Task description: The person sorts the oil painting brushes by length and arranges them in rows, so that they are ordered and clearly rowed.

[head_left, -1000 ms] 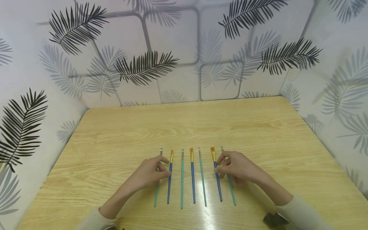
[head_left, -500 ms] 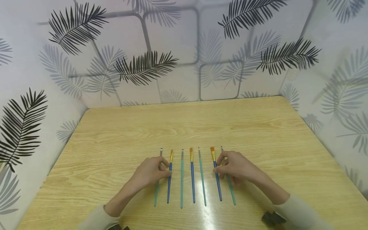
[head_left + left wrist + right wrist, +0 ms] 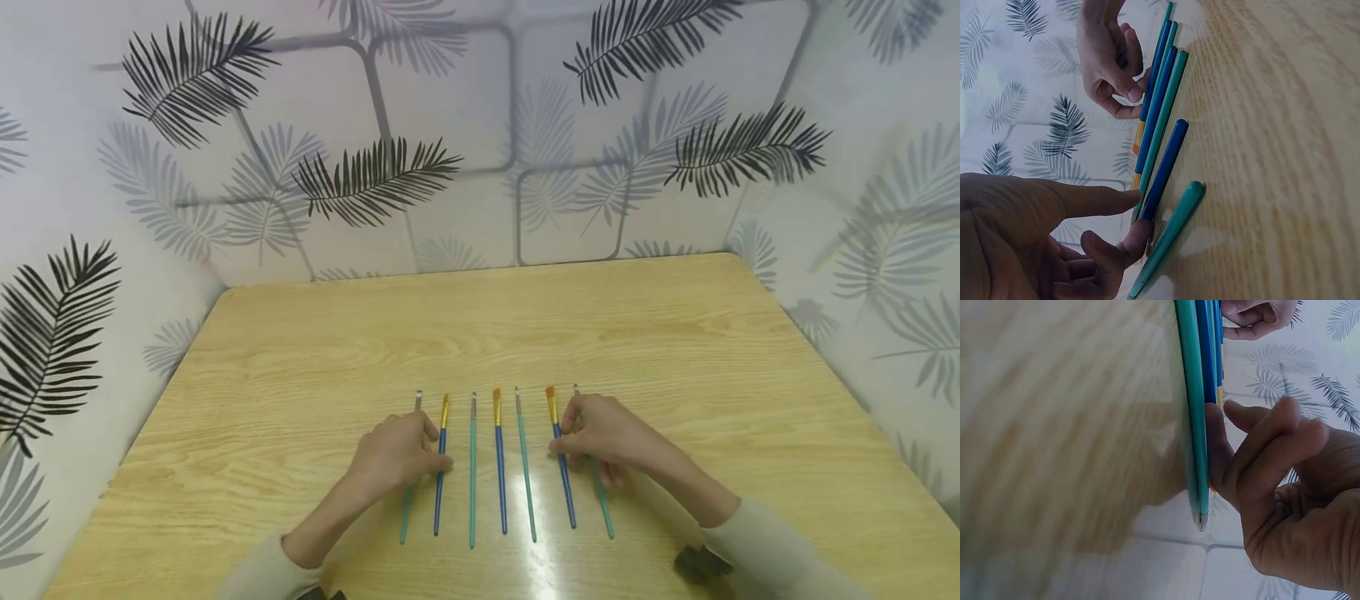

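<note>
Several thin paintbrushes lie side by side on the table, bristles toward the wall, blue and green handles alternating. My left hand [image 3: 393, 454] has thumb and index finger on either side of the second brush from the left, a blue paintbrush [image 3: 438, 508], pinching it near its yellow ferrule. Under that hand passes the leftmost green paintbrush [image 3: 406, 517]. At the row's other end, my right hand [image 3: 611, 429] pinches another blue paintbrush [image 3: 567, 500] with orange bristles, its remaining fingers over the rightmost green paintbrush [image 3: 603, 504]. The left wrist view shows the left blue handle [image 3: 1166, 159] between thumb and index finger.
Between the hands lie a green paintbrush [image 3: 472, 492], a blue paintbrush [image 3: 501, 483] and another green paintbrush [image 3: 528, 483]. The wooden table [image 3: 480, 333] ends at a leaf-patterned wall [image 3: 450, 208]. A dark strap piece [image 3: 701, 565] shows by the right sleeve.
Both hands have edged inward, their thumbs now reaching slightly past the blue paintbrushes. The brushes have kept their places in the row; the head view has shifted a little.
</note>
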{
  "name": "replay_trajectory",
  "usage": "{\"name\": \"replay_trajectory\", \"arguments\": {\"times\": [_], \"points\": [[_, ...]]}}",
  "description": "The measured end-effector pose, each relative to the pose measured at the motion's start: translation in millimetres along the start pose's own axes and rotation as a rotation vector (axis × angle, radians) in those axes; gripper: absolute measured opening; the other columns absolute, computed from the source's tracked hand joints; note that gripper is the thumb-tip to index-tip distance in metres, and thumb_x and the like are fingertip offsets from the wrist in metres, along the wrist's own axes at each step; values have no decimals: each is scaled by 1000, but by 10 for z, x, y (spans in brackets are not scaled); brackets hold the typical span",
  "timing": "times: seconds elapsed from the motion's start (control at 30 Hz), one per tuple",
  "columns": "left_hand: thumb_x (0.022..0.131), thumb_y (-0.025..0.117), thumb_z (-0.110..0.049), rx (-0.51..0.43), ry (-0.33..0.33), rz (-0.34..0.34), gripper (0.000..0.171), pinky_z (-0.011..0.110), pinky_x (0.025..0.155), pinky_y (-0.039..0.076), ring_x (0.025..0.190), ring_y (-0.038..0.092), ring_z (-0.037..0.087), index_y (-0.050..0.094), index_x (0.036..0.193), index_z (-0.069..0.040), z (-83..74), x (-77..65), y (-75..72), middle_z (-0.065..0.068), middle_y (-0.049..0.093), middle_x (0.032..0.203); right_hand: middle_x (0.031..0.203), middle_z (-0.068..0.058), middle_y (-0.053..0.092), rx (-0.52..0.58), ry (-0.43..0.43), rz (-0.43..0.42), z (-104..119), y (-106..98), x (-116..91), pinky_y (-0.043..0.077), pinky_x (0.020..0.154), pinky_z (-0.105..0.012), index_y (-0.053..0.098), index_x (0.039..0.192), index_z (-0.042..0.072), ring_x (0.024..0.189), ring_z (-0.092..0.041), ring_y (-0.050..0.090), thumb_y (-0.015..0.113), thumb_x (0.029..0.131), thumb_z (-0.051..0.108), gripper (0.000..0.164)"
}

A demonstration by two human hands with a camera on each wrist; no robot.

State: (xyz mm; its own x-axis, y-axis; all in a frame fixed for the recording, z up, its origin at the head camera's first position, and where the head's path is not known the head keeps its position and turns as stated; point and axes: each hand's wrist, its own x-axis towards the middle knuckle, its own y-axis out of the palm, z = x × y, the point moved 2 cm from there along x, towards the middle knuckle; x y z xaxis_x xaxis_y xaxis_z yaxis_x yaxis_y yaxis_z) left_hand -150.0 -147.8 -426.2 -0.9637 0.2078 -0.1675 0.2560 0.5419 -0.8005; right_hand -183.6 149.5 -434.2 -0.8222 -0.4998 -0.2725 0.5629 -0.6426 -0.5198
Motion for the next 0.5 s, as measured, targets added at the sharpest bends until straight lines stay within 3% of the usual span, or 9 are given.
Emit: {"name": "replay_trajectory", "arguments": {"times": [0.1,0.3,0.5], "points": [[84,86,-17,2,1,-1,41,17,40,28,43,53,8,70,112,8,-3,0,12,-2,66,60,67,-8,71,-17,34,-9,15,20,27,43,31,-25,58,102,-2,32,-9,53,77,93,18,28],[83,88,-17,15,-19,10,43,18,41,30,45,58,10,69,113,7,-28,14,47,-3,63,58,63,-8,69,-68,99,-51,40,53,62,39,30,-23,58,95,2,30,-8,48,79,91,16,26],[82,89,-18,35,-43,8,46,18,41,30,45,59,9,70,115,7,-51,41,65,-3,62,57,55,-6,67,-115,27,-33,60,51,75,34,29,-19,58,76,1,27,-6,45,77,92,13,28]]}}
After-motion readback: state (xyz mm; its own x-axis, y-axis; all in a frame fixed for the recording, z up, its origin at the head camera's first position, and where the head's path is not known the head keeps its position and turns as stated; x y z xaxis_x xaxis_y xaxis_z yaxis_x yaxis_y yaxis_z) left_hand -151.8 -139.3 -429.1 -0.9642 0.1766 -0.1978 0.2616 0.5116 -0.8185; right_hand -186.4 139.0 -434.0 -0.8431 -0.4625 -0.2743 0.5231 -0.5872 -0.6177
